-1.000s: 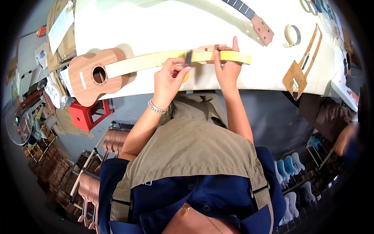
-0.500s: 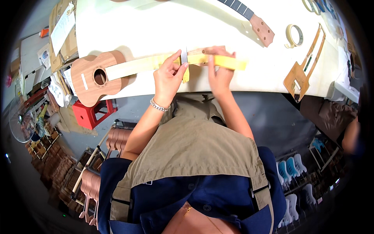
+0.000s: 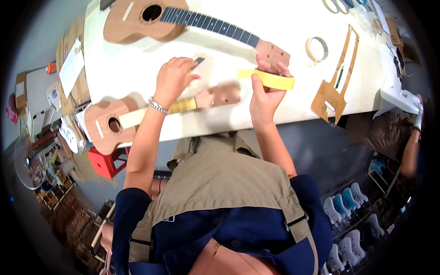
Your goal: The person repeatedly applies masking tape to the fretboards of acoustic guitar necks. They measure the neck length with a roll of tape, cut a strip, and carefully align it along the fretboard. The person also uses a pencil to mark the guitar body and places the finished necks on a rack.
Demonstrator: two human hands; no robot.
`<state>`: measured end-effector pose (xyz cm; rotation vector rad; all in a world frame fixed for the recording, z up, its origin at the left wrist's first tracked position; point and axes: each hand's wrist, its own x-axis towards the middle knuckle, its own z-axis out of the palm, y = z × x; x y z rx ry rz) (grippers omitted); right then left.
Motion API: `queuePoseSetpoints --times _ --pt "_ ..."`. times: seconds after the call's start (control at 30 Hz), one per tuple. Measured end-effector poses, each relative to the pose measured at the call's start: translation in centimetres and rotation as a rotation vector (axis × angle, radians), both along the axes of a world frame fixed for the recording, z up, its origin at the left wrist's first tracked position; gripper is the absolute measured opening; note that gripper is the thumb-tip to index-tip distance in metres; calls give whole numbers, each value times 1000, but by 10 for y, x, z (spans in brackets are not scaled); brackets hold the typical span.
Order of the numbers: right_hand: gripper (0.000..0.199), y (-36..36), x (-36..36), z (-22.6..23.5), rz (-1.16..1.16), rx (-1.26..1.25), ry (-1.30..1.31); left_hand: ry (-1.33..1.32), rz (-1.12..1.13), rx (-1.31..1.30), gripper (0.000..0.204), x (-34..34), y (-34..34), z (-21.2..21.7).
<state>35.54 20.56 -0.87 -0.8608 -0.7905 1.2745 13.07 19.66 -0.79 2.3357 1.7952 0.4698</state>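
My left hand (image 3: 173, 81), with a chain bracelet at its wrist, holds a flat grey metal blade (image 3: 199, 62) that sticks out past the fingers; the grip itself is partly hidden. Below it lies a small ukulele (image 3: 104, 137) with a pale neck, yellow tape (image 3: 183, 105) wrapped near the headstock end. My right hand (image 3: 266, 101) grips a roll of yellow tape (image 3: 277, 81), thumb against its near side and fingers at the far side. The roll is in front of the headstock of a second ukulele (image 3: 215, 26) with a dark fretboard.
A cream tape roll (image 3: 317, 49) and a brown forked template (image 3: 329, 97) lie on the right of the pale tabletop (image 3: 229, 121). Cardboard and papers (image 3: 72, 68) stand at left, with a red stool (image 3: 105, 162) beneath. Another person's arm (image 3: 411, 146) shows at far right.
My hands have moved apart; the left is up and leftward with the blade, away from the taped neck. The right still holds the tape roll. The view has shifted, showing more of the far ukulele.
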Motion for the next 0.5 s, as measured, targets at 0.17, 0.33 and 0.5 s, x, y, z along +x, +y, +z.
queuePoseSetpoints --times 0.17,0.33,0.5 --pt "54 10 -11 1 -80 87 -82 -1257 295 -567 41 82 9 11" --pt "57 27 38 3 82 -345 1363 -1571 473 -641 11 54 28 14" --pt "49 51 118 1 -238 80 787 -918 528 -402 18 -77 88 38"
